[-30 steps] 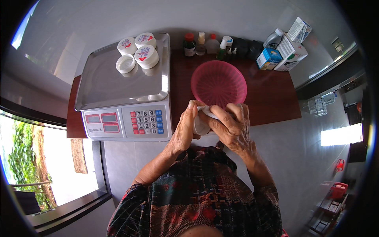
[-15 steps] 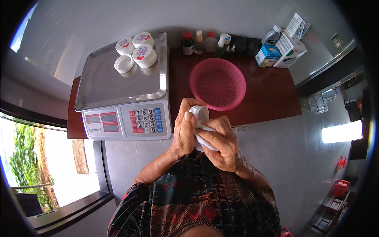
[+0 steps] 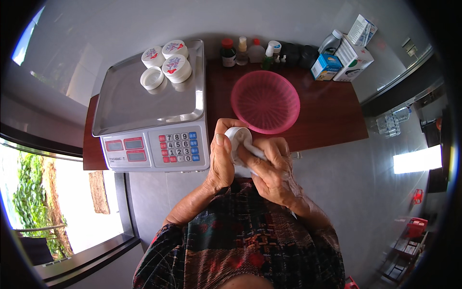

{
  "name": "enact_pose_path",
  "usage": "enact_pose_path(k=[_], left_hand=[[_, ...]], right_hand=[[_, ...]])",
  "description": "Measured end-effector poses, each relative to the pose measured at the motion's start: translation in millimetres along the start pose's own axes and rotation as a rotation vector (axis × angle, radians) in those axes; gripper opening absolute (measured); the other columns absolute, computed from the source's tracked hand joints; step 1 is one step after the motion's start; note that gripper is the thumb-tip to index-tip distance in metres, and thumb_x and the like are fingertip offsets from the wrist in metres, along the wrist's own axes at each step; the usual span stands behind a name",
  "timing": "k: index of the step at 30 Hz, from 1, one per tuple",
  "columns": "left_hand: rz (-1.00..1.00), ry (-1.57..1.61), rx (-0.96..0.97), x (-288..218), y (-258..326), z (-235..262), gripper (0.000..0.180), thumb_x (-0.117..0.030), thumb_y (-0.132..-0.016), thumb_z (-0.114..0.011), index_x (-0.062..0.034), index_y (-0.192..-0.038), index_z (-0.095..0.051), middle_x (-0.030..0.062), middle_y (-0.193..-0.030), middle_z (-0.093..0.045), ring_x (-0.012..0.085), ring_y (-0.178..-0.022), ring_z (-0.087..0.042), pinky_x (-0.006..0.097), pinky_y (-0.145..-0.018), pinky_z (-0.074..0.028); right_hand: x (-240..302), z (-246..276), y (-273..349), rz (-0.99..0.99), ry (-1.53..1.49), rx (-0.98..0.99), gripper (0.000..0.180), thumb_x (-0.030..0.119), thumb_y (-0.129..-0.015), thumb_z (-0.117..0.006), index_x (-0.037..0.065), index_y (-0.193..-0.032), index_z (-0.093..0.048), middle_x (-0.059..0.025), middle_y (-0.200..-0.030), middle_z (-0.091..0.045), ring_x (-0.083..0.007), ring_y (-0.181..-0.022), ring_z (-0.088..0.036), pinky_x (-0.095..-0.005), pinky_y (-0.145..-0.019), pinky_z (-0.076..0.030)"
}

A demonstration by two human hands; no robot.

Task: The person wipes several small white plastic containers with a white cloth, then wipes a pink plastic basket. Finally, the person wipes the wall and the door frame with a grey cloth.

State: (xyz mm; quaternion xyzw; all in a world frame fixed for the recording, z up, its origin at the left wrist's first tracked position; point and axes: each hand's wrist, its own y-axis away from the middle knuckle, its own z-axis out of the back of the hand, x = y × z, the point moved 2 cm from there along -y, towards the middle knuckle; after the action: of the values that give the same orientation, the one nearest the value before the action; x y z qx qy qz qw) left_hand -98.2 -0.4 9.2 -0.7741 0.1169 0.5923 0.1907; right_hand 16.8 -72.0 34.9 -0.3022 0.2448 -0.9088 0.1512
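In front of my chest, my left hand (image 3: pixel 221 163) is closed round a white screw lid (image 3: pixel 233 133) with a ridged edge, its hollow side turned toward my other hand. My right hand (image 3: pixel 274 171) grips a crumpled white cloth (image 3: pixel 258 152), and its fingers press part of the cloth into the lid. Beyond my hands, on the steel pan (image 3: pixel 130 108) of a weighing scale, sit three closed white jars (image 3: pixel 176 68) with printed tops. A smaller open white round piece (image 3: pixel 151 78) lies beside them.
A pink plastic basket (image 3: pixel 234 107) stands on the dark red table (image 3: pixel 332 123), right of the scale (image 3: pixel 115 166). Along the wall are several bottles (image 3: pixel 228 53), dark round containers (image 3: pixel 308 57) and boxes (image 3: pixel 326 67). A window (image 3: pixel 72 207) lies at the left.
My right fingers have moved up and left, pushing the cloth into the lid. The lid has shifted slightly left and tilted. Things on the table stay put.
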Motion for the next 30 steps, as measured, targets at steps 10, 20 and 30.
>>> enact_pose_path(k=[10, 20, 30], left_hand=[[-0.018, -0.073, 0.016, -3.1, 0.2, 3.4, 0.075, -0.068, -0.089, -0.022, -0.0008, -0.11, -0.048, 0.0081, -0.087, -0.056, 0.0139, -0.079, -0.052, 0.027, -0.07, -0.043], [0.087, -0.011, 0.214, 5.7, -5.0, -2.1, 0.074, -0.069, -0.089, -0.026, -0.0062, -0.127, -0.039, 0.006, -0.092, -0.053, 0.0121, -0.072, -0.049, 0.024, -0.059, -0.042], [0.352, -0.053, 0.041, 15.3, -1.2, 5.7, 0.068, -0.062, -0.093, -0.015, -0.0078, -0.114, -0.05, 0.0068, -0.095, -0.057, 0.0151, -0.083, -0.053, 0.027, -0.066, -0.046]], right_hand=[[-2.4, -1.5, 3.3, 0.207, 0.142, -0.138, 0.039, 0.012, -0.063, -0.077, 0.011, -0.101, -0.07, 0.0026, -0.104, -0.051, -0.019, -0.093, -0.046, -0.0359, -0.076, -0.04], [-17.4, -0.1, -0.3, 0.161, 0.1, -0.279, 0.032, 0.009, -0.062, -0.078, 0.009, -0.093, -0.071, 0.0032, -0.101, -0.056, -0.0171, -0.083, -0.049, -0.034, -0.072, -0.042], [-24.2, 2.0, 4.9, 0.148, 0.267, -0.053, 0.031, 0.015, -0.069, -0.072, 0.016, -0.1, -0.072, 0.005, -0.101, -0.053, -0.0166, -0.093, -0.045, -0.0342, -0.079, -0.039]])
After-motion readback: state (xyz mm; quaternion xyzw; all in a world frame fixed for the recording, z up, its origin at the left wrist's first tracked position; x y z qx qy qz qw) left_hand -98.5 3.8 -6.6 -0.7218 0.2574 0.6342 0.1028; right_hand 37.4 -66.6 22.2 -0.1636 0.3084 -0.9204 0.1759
